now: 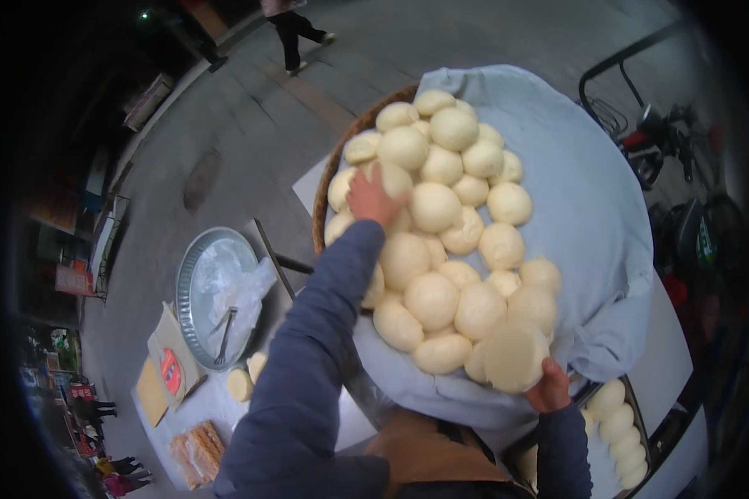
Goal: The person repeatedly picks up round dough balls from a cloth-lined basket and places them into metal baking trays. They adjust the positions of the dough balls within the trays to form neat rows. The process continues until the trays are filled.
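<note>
A heap of pale steamed buns (435,207) lies on a grey-blue cloth (574,206) inside a large round woven basket (332,178). Near its left rim, my left hand (377,198) has its fingers and thumb around a bun (394,179) that still sits among the others. At the near right edge of the heap, my right hand (550,385) grips another bun (515,358) by its side. The flat underside of that bun is turned up towards me. Buns below the top layer are mostly hidden.
To the left, a side table holds a round metal tray (184,305) with plastic bags and tongs (226,337), plus bagged food (197,454). A tray of elongated buns (621,430) is at lower right. Beyond are a parked scooter (668,137) and a person walking (293,34).
</note>
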Available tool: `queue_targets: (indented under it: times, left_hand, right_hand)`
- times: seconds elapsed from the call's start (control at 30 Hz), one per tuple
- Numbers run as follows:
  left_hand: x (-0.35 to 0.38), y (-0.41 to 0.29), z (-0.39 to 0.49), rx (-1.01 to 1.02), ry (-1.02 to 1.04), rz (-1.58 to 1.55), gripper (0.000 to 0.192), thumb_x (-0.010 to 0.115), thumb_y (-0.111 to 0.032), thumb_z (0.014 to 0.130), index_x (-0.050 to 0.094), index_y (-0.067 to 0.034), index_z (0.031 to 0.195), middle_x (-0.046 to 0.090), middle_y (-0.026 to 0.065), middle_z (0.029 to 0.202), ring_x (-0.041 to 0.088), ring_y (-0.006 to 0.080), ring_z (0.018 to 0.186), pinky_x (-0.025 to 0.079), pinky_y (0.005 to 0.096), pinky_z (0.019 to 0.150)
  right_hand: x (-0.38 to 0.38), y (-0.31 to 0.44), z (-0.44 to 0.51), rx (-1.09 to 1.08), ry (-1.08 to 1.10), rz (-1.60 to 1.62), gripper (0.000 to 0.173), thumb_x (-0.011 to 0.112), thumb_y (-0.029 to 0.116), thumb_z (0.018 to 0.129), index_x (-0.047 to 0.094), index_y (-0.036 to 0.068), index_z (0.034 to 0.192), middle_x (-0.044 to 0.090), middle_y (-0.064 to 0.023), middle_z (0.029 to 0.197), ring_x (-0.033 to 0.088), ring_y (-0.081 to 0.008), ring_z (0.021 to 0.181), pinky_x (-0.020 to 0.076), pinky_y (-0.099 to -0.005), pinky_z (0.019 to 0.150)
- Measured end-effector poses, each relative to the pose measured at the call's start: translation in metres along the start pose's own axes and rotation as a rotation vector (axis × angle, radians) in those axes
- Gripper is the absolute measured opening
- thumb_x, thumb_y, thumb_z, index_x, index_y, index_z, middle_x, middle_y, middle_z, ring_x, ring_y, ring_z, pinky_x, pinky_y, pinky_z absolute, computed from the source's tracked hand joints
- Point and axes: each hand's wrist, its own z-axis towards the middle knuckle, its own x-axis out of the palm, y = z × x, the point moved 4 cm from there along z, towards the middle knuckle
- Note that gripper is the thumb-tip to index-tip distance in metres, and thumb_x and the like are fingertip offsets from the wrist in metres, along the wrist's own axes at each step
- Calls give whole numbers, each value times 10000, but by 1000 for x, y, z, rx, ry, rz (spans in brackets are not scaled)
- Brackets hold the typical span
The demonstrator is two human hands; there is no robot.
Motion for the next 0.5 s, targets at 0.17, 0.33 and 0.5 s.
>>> queue_targets:
  times: [0.17, 0.33, 0.5]
  left_hand:
    - [17, -8, -13, -21, -72, -94, 1014, 852, -567, 759, 464, -77, 1557, 415, 296, 1562, 390, 461, 1446, 307, 562, 1210]
    - [-13, 14, -10, -5, 77, -307, 929, 834, -505, 832, 477, 0, 1525, 462, 301, 1532, 405, 432, 1461, 341, 509, 1213]
    - [-51, 88, -59, -288, 107, -782, 388, 659, -234, 1043, 611, 4, 1345, 704, 105, 1182, 668, 212, 1100, 523, 329, 965]
  right_hand:
    - [27, 3, 19, 22, 74, 8, 914, 740, 418, 926, 308, 10, 1620, 490, -155, 1578, 504, -314, 1441, 418, -484, 1198]
    - [56, 10, 63, 40, 186, -102, 932, 722, 431, 935, 269, 27, 1643, 450, -141, 1614, 462, -305, 1482, 375, -471, 1233]
    - [95, 17, 136, -11, 237, -174, 711, 650, 175, 985, 340, 34, 1608, 524, -102, 1507, 519, -225, 1383, 428, -376, 1160]
